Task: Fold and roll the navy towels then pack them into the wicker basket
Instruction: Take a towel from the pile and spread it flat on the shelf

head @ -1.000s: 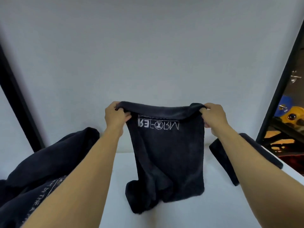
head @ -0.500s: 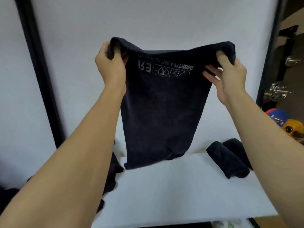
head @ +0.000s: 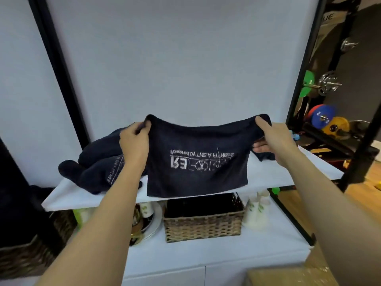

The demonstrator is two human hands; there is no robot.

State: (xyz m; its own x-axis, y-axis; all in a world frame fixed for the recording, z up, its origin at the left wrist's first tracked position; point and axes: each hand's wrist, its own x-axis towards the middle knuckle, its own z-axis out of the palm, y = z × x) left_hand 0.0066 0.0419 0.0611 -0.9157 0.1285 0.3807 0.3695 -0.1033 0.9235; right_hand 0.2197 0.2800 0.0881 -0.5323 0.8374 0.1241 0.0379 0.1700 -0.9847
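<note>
Lower white surface [head: 206, 256] nearest, under both forearms. Wicker basket [head: 203, 226] stands on it at centre; its inside is dark, so the contents cannot be told. White bottles [head: 257, 211] just right of the basket, stacked plates [head: 152, 221] just left.

Upper white surface [head: 268, 176] runs above the basket. Navy towel [head: 195, 162] is held spread in the air in front of it, with the hem hanging over its front edge directly above the basket (white print reads upside down).

Left hand [head: 134, 145] pinches the top left corner, fingers curled. Right hand [head: 274, 141] grips the top right corner, thumb on top.

Heap of navy towels [head: 97, 168] lies on the upper surface behind the left hand. Coloured weight plates [head: 321, 118] sit far right.
</note>
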